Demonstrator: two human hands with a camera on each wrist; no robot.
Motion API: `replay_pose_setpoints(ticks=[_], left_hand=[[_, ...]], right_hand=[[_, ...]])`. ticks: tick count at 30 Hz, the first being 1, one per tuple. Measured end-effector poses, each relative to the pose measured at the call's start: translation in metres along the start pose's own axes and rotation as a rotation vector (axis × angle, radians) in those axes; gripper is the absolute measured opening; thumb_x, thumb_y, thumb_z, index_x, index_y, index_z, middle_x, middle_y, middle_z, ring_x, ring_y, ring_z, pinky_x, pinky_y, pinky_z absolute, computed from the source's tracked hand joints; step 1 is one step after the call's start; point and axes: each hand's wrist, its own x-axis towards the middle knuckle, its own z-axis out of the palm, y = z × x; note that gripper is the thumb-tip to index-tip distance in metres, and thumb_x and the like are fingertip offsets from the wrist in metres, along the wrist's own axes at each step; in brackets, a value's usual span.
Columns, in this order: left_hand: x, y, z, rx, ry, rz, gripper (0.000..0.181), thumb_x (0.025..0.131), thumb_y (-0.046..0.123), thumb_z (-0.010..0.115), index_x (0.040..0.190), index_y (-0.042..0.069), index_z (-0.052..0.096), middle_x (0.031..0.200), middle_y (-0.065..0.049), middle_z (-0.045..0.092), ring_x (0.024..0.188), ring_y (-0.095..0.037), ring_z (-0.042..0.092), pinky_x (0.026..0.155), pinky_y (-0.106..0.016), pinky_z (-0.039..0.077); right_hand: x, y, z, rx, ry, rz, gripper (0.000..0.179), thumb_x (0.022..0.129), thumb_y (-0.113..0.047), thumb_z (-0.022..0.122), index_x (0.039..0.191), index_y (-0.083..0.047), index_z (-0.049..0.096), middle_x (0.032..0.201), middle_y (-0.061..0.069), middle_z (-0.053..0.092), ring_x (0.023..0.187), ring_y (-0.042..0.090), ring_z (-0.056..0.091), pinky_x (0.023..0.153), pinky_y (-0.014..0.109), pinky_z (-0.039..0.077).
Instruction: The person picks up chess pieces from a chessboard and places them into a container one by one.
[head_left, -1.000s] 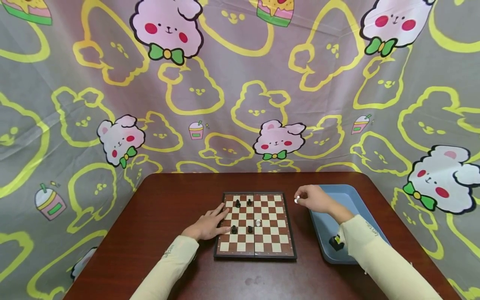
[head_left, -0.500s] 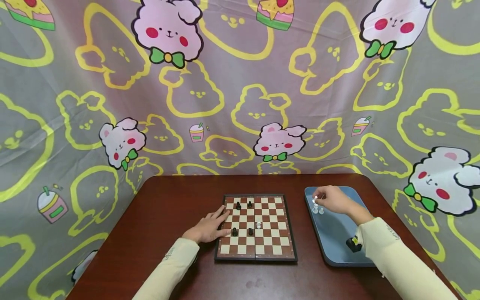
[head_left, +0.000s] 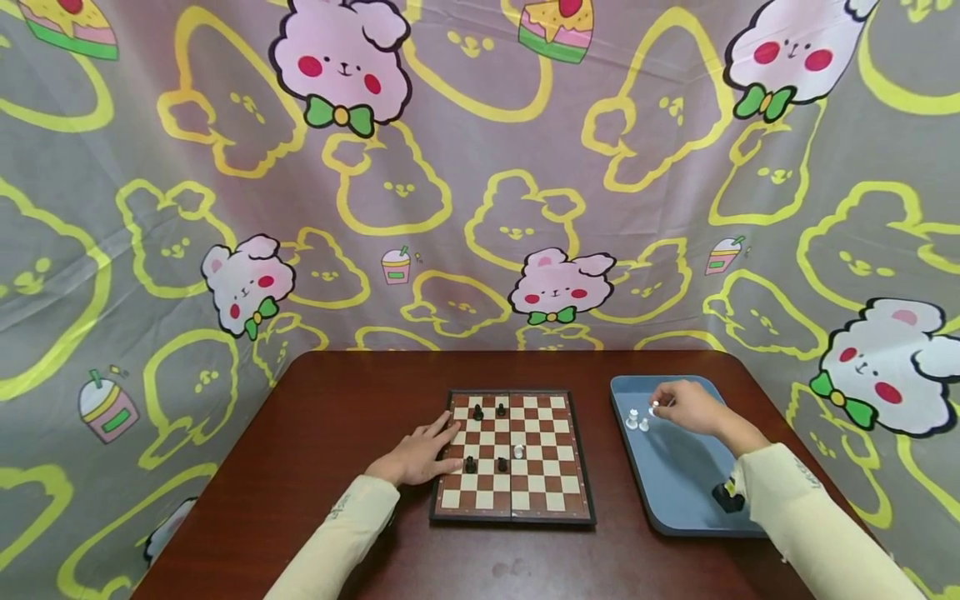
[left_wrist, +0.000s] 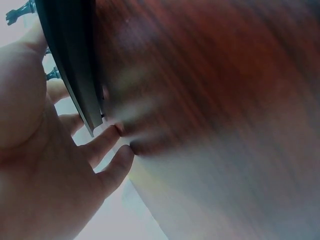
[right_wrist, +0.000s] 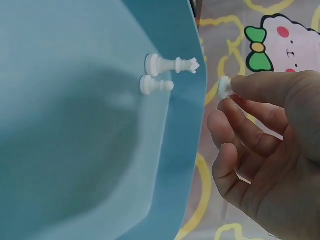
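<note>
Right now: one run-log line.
right hand: pinches white chess piece over blue tray | left hand: on chessboard left edge | tray: white queen, white pawn, upright | board: four black pieces, one white piece

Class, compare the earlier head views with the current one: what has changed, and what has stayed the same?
The right hand has moved rightward, from between the chessboard and the blue tray to over the tray, still pinching a small white chess piece. The left hand stays on the board's left edge; the four black pieces and one white piece there are unmoved.
</note>
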Motion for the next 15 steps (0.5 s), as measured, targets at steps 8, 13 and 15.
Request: replay_pose_setpoints(ticks=[8,13,15], left_hand=[[-0.0004,-0.0010,0.0016,-0.003,0.002,-0.002,0.074,0.093,0.058,0.046,0.152,0.019,0.024,0.158,-0.007,0.008,0.136,-0.040,0.025,0.102,-0.061,0.026],[0.0001,-0.0020,0.0014,-0.004,0.006,0.000,0.074,0.093,0.058,0.045,0.152,0.018,0.025,0.158,-0.008,0.008,0.136,-0.040,0.025,0.102,-0.061,0.026],[0.0005,-0.0024,0.0012,-0.005,0.008,0.003,0.074,0.094,0.058,0.045,0.152,0.017,0.025,0.158,-0.008,0.008,0.136,-0.040,0.025,0.102,-0.061,0.026]], right_hand=[[-0.0031,0.0083,0.0027,0.016,0.006,0.002,0.012,0.086,-0.007,0.064,0.095,0.000,0.067,0.080,-0.002,0.063,0.071,0.014,0.057,0.061,0.034,0.046],[-0.0013,0.0078,0.0041,0.009,0.014,-0.010,0.010,0.087,-0.008,0.065,0.094,-0.002,0.068,0.080,-0.003,0.063,0.071,0.013,0.057,0.061,0.033,0.046],[0.0001,0.0058,0.0049,0.009,0.009,-0.014,0.010,0.087,-0.008,0.064,0.094,-0.002,0.068,0.080,-0.003,0.063,0.071,0.013,0.057,0.061,0.033,0.046]])
